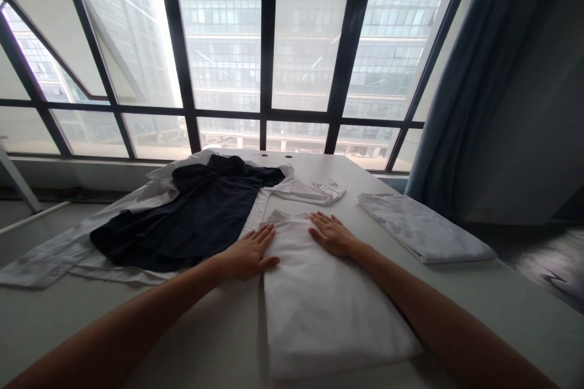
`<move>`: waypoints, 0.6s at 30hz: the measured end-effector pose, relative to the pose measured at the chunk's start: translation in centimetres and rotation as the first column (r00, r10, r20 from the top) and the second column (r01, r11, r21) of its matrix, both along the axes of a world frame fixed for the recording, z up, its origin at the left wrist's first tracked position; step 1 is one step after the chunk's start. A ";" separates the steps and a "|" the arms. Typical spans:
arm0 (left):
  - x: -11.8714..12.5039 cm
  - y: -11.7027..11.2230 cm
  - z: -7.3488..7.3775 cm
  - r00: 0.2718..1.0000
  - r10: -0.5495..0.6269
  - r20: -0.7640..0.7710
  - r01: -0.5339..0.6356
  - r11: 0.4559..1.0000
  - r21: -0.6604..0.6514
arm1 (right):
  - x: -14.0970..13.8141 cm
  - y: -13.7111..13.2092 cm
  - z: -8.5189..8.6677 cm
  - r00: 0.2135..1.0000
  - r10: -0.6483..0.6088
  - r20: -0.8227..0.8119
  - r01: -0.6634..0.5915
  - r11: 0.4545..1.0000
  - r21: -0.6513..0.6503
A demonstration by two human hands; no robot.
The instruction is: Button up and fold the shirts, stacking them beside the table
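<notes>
A white garment (328, 304), folded into a long flat rectangle, lies on the table in front of me. My left hand (249, 252) rests at its upper left edge, fingers stretched out and thumb on the cloth. Flat on the upper right part of the same garment lies my right hand (332, 234), its fingers extended. To the left, a dark navy shirt (191, 213) is spread on top of a white shirt (50, 264), whose sleeves reach out to both sides.
A second folded white garment (424, 228) lies to the right on the white table (205, 340). Black-framed windows (267, 42) stand behind the table's far end. A blue-grey curtain (456, 103) hangs at the right. A pale metal leg (18, 182) shows at the left.
</notes>
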State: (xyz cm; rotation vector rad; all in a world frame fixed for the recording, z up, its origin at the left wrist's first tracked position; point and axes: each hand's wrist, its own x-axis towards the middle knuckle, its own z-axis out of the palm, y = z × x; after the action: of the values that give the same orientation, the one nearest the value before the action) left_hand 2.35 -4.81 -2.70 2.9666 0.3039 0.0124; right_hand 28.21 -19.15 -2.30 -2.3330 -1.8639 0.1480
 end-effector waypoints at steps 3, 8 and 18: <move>-0.4 0.3 0.8 0.995 0.063 -0.080 -0.064 0.998 -0.012 | 1.6 0.2 -0.1 0.987 -0.156 -0.031 0.155 0.987 -0.039; 0.0 0.4 1.0 0.985 0.162 -0.066 -0.163 0.987 -0.010 | 1.6 0.1 0.5 0.897 -0.439 0.041 0.440 0.898 -0.018; 0.3 0.7 0.7 0.981 0.195 -0.010 -0.195 0.980 -0.024 | 3.4 -2.5 4.0 0.779 -0.550 -0.301 0.417 0.813 -0.407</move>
State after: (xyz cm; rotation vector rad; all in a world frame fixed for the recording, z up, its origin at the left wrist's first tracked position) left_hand 2.66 -4.15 -1.99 2.9005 0.5907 0.0200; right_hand 31.62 -21.63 1.74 -2.6414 -1.0467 0.8566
